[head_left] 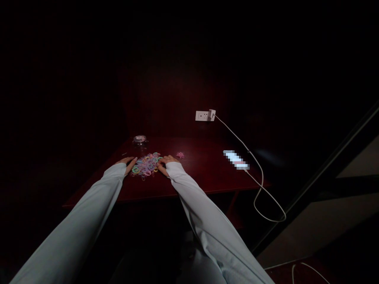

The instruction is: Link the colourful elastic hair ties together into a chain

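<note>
A loose heap of small pastel elastic hair bands (148,165) lies on the dark red table, in pink, purple, green, blue and yellow. My left hand (127,162) rests at the left edge of the heap, thumb and fingers apart. At the heap's opposite edge is my right hand (166,161), its fingers bent toward the bands and its thumb held apart from them. Nothing shows in either hand. Just right of my right hand sits a much smaller pile of pink bands (180,155). Behind the heap stands a clear jar with a lid (140,141).
A lit phone (236,159), its screen blurred out, lies on the right of the table (204,173). Its white cable (262,173) loops past the table's right edge and up to a charger (211,114) in the wall socket (201,116). The surroundings are very dark.
</note>
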Demonstrator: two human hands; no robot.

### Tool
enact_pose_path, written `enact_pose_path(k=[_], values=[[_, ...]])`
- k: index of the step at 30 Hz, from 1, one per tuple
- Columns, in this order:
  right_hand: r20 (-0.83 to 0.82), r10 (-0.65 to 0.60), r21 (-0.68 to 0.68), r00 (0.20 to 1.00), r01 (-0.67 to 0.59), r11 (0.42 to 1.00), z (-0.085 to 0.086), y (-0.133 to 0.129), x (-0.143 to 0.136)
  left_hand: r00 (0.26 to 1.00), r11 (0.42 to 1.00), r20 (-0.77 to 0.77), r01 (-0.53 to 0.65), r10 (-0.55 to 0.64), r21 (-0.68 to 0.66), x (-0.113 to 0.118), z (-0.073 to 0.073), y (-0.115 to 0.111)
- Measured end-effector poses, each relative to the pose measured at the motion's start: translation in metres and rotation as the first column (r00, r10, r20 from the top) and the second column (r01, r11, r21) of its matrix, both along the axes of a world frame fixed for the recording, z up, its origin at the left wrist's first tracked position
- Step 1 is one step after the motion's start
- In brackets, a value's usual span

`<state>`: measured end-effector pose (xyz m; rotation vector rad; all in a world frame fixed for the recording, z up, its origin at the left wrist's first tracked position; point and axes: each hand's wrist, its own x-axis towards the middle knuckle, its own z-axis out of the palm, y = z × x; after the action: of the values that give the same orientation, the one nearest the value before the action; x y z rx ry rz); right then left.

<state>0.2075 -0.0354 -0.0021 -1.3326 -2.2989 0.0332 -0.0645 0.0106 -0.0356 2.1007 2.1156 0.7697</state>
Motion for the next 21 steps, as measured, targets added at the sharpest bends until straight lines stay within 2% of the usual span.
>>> enact_pose_path(k=[3, 6, 10, 13, 17, 21], values=[[0.003, -0.001, -0.012, 1.0, 0.001, 1.0, 0.0, 0.0, 0.0, 0.998, 0.994, 0.016, 0.063, -0.065, 0.086, 0.001, 0.002, -0.003], [-0.002, -0.008, -0.006, 1.0, 0.008, 1.0, 0.0, 0.001, -0.001, 0.998, 0.985, -0.014, 0.061, -0.059, 0.163, 0.002, 0.007, -0.01], [0.009, 0.001, -0.004, 1.0, -0.001, 1.0, -0.002, 0.001, -0.001, 0.991, 0.967, -0.02, -0.126, 0.133, 0.223, 0.006, 0.007, -0.018], [0.007, 0.01, 0.005, 1.0, -0.01, 1.0, -0.002, 0.0, -0.001, 0.973, 0.958, -0.001, -0.229, 0.233, 0.174, 0.003, 0.003, -0.014], [-0.008, 0.017, 0.012, 1.0, -0.017, 1.0, -0.003, -0.002, 0.001, 0.975, 0.965, -0.041, -0.211, 0.22, 0.158, -0.015, 0.001, 0.011], [-0.014, 0.01, 0.009, 1.0, -0.01, 1.0, -0.006, 0.0, 0.001, 0.991, 0.986, -0.026, -0.135, 0.133, -0.093, -0.029, 0.003, 0.042]])
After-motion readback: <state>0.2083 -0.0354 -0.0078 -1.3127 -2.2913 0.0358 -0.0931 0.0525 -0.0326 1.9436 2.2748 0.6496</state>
